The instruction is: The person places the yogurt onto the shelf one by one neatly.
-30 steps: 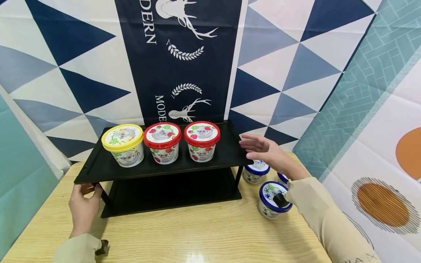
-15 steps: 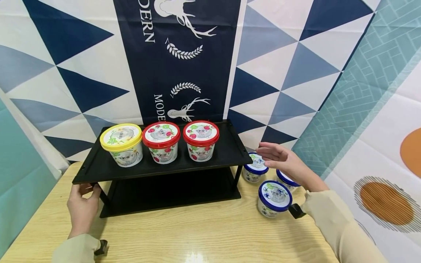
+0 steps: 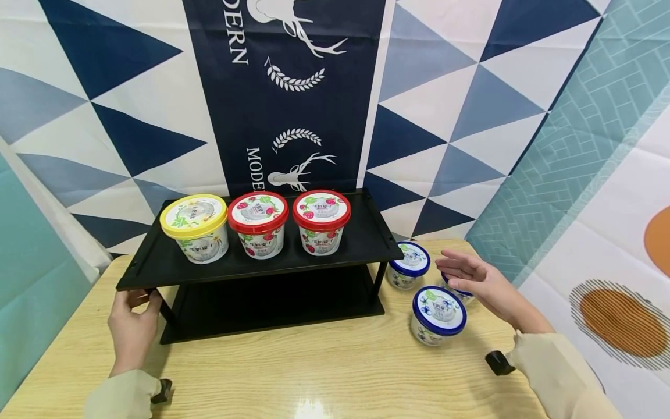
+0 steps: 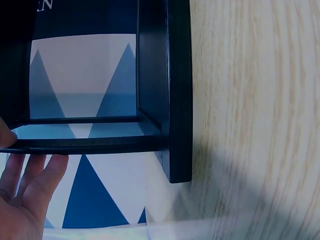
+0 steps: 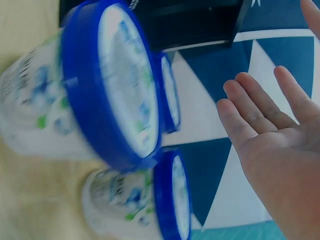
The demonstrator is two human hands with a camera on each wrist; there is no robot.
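Leg [image 3: 167,312] of shelf [image 3: 363,233], left end, pinched in left hand [image 3: 132,331]; right hand [image 3: 484,285], stretched out loose, near blue tubs [image 3: 438,313] by right edge of table [image 3: 314,361].

Backdrop cloth [image 3: 471,105], patterned with navy, pale blue and white triangles and divided by an upright navy panel [image 3: 327,116] bearing white deer heads [image 3: 281,178], leaf sprigs [image 3: 295,84] and sideways lettering [image 3: 237,38]. At the right, a teal herringbone band [image 3: 586,128] borders a white sheet [image 3: 570,250] printed with orange-brown ovals [image 3: 621,322]; at the left stands a plain teal sheet [image 3: 36,285]. Below, a pale wood-grain table [image 3: 335,361] shows a bright reflection [image 3: 309,409] near its front.
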